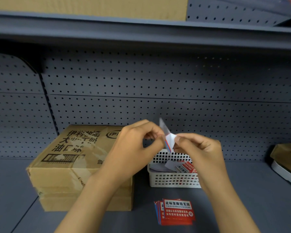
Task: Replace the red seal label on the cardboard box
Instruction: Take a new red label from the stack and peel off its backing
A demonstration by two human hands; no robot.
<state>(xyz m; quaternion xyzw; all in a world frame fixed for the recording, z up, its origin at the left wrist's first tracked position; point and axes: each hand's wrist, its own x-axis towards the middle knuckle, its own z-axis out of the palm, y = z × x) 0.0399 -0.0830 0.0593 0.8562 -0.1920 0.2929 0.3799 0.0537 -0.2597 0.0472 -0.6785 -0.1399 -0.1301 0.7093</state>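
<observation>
A brown cardboard box [71, 163] with black printing lies flat on the grey shelf at the left. Above the white basket, my left hand [134, 145] and my right hand [198, 148] both pinch one red seal label [169, 140], seen edge-on. Its white backing is bent away from the red-and-blue face. A small stack of red seal labels [175, 211] with white print lies on the shelf in front of the basket, close to me.
A white perforated plastic basket [173, 180] holds paper scraps and red labels, right of the box. A grey pegboard wall [158, 84] backs the shelf. An upper shelf [141, 32] hangs overhead. A brown and white object [287, 163] sits at the far right.
</observation>
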